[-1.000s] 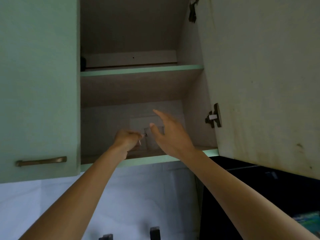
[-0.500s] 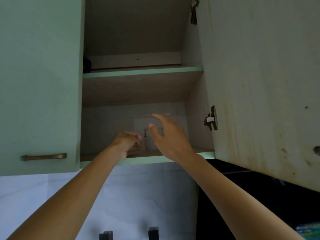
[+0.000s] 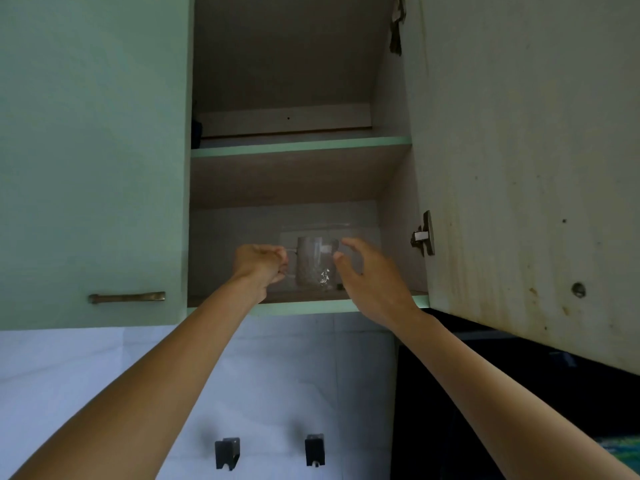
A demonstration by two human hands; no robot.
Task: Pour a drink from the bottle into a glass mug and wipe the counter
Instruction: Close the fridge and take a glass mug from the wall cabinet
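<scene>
The left door of the green wall cupboard is closed, with a brass handle low on it. It covers whatever lies behind, except a dark thing peeping out at the left end of the upper shelf. Below, two black hooks hang on the pale tiled wall. The left hand reaches into the lower compartment, its fingers curled tight round the handle on the mug's left side. The glass mug stands upright above the lower shelf; whether its base rests on the board or is just clear of it cannot be told. A faint pale shape behind it is too dim to name. The right hand holds nothing. It is cupped loosely, fingers bent and spread, with the thumb just beside the mug's right wall; contact there cannot be told. Further right a hinge sits on the stained inner face of the open right door, which hangs close by the right forearm. Half a second ago the right hand stood across the front of the mug with straighter fingers and hid most of it. Now it has drawn to the right and curled more, so the mug shows nearly whole. The left hand keeps the same grip.
</scene>
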